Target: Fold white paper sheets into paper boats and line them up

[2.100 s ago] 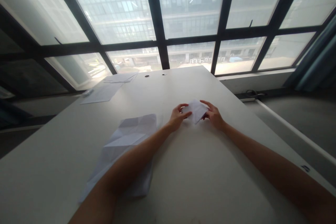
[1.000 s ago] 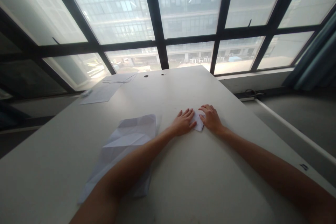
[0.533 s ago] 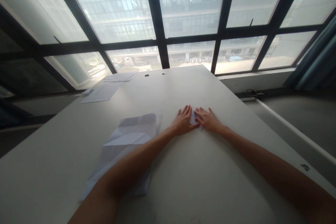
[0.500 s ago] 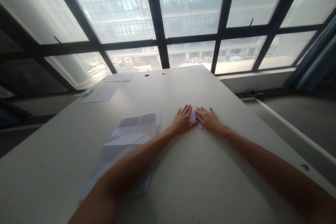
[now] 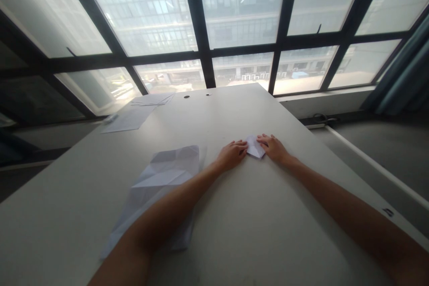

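A small piece of folded white paper [image 5: 255, 147] lies on the white table [image 5: 234, 214] between my two hands. My left hand [image 5: 233, 154] is closed at its left edge, fingers together and bent over the margin. On the other side, my right hand [image 5: 274, 148] pinches the upper right edge, its fingertips resting partly on top of the paper. A larger creased white sheet [image 5: 177, 161] is spread to the left, partly covered by my left forearm.
Several flat paper sheets [image 5: 130, 118] lie at the table's far left corner. A round cable hole [image 5: 187, 97] sits near the far edge. A small dark object [image 5: 388, 212] is by the right edge. Dark-framed windows [image 5: 244, 9] rise behind the table.
My hands, which were laid over the folded paper, have moved apart to its two sides. More of its surface shows now. The creased sheet has stayed in place.
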`<state>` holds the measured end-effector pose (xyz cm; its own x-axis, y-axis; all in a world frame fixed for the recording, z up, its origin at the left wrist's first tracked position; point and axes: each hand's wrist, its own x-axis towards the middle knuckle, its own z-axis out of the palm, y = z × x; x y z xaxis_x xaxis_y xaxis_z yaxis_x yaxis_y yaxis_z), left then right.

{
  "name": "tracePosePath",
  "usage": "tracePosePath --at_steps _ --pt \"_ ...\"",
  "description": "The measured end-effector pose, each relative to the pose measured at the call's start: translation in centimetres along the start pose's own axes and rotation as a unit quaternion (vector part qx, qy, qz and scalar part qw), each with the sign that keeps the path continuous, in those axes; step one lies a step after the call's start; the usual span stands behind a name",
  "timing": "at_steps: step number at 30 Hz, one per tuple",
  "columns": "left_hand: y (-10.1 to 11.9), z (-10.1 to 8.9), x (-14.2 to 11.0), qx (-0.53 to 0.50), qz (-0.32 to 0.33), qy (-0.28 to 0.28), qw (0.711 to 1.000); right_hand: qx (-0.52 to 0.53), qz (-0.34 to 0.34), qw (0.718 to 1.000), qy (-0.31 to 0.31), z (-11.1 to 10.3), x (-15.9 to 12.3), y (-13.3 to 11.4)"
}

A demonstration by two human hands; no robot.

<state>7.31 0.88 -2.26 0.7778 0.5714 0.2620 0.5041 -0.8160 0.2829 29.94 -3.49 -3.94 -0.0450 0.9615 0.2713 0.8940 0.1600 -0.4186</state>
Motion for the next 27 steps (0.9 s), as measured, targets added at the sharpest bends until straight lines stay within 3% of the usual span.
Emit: tracePosePath --at_steps 9,18,21,27 --pt "0.6 -0.7 -0.3 0.017 0.000 0.034 0.999 0.010 -0.055 0.994 0.097 -0.1 -0.1 0.2" --pt "0.0 -0.5 -0.1 -0.028 -0.029 0.048 0.998 0.033 -0.088 0.991 0.097 0.1 0.0 0.5" --pt "-0.1 -0.6 -0.2 -0.009 -0.006 0.025 1.000 0.033 -0.093 0.990 0.096 0.2 0.0 0.6" --pt "0.3 -1.6 -0.7 0.007 0.123 -0.099 0.987 0.029 -0.091 0.990 0.099 0.0 -0.1 0.2"
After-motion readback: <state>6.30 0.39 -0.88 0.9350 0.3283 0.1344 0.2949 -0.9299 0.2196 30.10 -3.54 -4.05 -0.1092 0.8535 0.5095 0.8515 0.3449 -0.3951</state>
